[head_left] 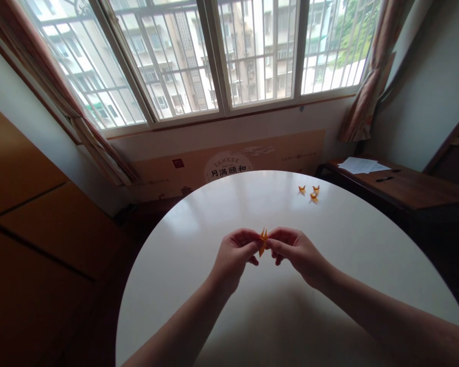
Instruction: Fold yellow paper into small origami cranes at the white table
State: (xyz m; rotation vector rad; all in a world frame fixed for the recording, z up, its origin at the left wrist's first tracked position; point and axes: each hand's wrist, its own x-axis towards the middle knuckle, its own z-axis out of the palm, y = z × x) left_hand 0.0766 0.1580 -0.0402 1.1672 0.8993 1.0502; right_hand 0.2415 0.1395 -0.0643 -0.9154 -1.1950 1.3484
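A small folded orange paper crane (263, 245) is held upright above the white table, its narrow points showing up and down between my fingertips. My left hand (239, 252) pinches it from the left, thumb against the bent forefinger. From the other side my right hand (292, 250) pinches it too, the thumb pressed near the middle of the paper. The fingers cover part of the folds. Farther back on the table stand three small orange paper cranes, one on the left (302, 189), one on the right (315, 189) and one nearer me (314, 198).
The round white table (168, 285) has a glossy top. A dark wooden side table (428, 188) at the right bears white paper sheets (361, 165) and dark slim items. Barred windows and tied curtains (363, 109) stand behind; an orange-brown cabinet (30, 244) is at the left.
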